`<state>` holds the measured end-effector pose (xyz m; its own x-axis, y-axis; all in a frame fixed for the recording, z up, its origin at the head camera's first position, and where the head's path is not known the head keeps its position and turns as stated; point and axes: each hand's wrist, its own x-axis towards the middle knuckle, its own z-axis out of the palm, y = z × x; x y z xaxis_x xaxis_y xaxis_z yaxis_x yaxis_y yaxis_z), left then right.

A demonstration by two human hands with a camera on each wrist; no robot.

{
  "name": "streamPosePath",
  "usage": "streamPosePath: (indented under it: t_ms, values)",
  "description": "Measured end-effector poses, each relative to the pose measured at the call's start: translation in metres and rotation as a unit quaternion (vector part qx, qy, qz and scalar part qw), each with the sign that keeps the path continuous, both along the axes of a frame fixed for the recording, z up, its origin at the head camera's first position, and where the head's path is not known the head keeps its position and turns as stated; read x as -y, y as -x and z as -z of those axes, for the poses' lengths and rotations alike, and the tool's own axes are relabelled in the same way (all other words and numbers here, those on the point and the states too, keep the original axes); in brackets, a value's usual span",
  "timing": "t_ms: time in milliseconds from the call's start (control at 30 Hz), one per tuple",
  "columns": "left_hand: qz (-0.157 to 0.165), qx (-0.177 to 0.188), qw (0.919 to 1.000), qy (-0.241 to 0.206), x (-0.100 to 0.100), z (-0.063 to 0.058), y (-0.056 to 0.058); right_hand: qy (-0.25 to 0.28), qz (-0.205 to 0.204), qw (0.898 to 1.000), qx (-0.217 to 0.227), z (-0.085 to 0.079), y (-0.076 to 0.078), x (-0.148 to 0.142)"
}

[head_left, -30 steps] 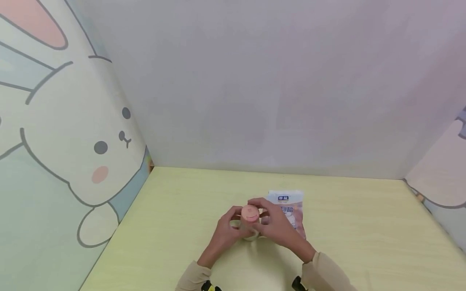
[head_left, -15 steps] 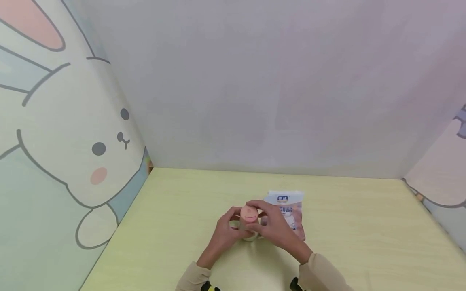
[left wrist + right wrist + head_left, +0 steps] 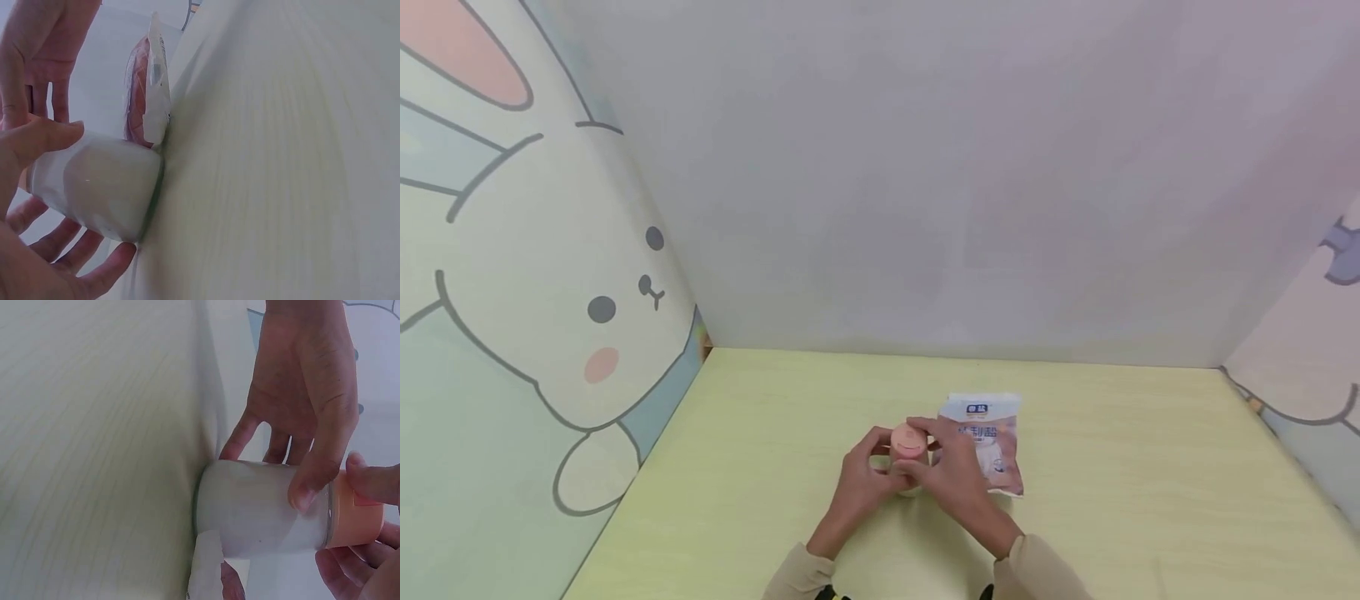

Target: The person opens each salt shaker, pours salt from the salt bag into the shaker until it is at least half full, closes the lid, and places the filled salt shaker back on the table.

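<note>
A clear jar [image 3: 250, 506] filled with something white stands upright on the table, capped by a pink-orange lid [image 3: 910, 439] with a smile line on top. My left hand [image 3: 859, 485] grips the jar's body from the left. In the left wrist view its thumb lies across the near side, with the fingers spread round the other. My right hand [image 3: 951, 475] holds the lid from the right, thumb in front and fingers behind, as the right wrist view also shows. Just right of the jar is a pink and white printed packet [image 3: 1000, 467], partly hidden behind my right hand.
The pale wood-patterned table [image 3: 1150, 467] runs back to a plain grey-white wall [image 3: 955, 183]. On the left rises a side panel [image 3: 512, 400] with a cartoon rabbit, and another printed panel [image 3: 1300, 350] closes the right side.
My right wrist and forearm have swung left and slightly down while the fingers stay on the lid, uncovering more of the packet. My left hand keeps its grip on the jar.
</note>
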<state>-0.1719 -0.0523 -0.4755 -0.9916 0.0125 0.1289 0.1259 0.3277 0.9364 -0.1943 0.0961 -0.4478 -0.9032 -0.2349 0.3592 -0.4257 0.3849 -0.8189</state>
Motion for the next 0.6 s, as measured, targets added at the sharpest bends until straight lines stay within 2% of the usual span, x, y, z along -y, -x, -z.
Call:
streamPosePath:
  t_ms: [167,267,367,433,500,600]
  values:
    - [-0.003,-0.011,0.9999,0.013,-0.001,0.0,-0.001,-0.004,0.002,1.0,0.002,-0.001,-0.004,0.001]
    - [-0.002,-0.008,0.9997,0.024,-0.001,-0.002,-0.002,-0.027,-0.005,1.0,0.008,0.0,-0.005,-0.005]
    - [0.003,-0.003,0.9997,0.023,-0.003,-0.014,-0.005,-0.074,-0.005,0.997,-0.03,0.003,-0.006,-0.018]
    - [0.007,-0.003,0.9998,0.017,-0.004,-0.024,-0.008,-0.115,-0.002,0.99,-0.085,0.006,-0.007,-0.028]
    - [0.009,-0.001,0.9999,0.01,-0.005,-0.031,-0.01,-0.157,0.007,0.977,-0.146,0.009,-0.008,-0.039]
    - [0.008,0.0,0.9998,0.015,-0.002,-0.029,-0.008,-0.211,0.025,0.955,-0.207,0.016,-0.009,-0.051]
